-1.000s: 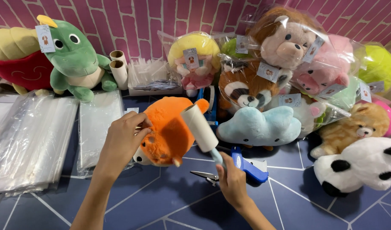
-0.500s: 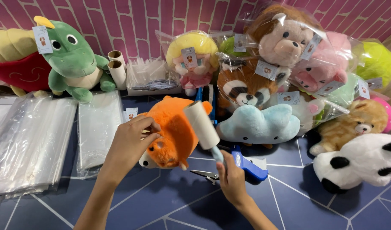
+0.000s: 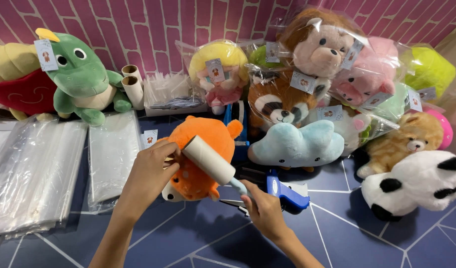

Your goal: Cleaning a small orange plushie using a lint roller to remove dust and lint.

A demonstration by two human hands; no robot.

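Note:
An orange plush animal (image 3: 208, 151) lies on the dark blue table. My left hand (image 3: 151, 171) grips its left side and steadies it. My right hand (image 3: 262, 211) holds the handle of a lint roller (image 3: 209, 160), whose white roll rests on the plush's back. A paper tag (image 3: 149, 138) shows just left of the plush.
A blue tagging gun (image 3: 285, 191) and scissors (image 3: 235, 203) lie by my right hand. Clear plastic bags (image 3: 34, 173) are stacked at the left. Plush toys crowd the back and right: a green dinosaur (image 3: 81, 77), a blue cloud (image 3: 297, 144), a panda (image 3: 421, 183). Cardboard tubes (image 3: 133, 84) stand behind.
The lint roller has slid down and left across the orange plush. My left hand has shifted slightly on the plush's side.

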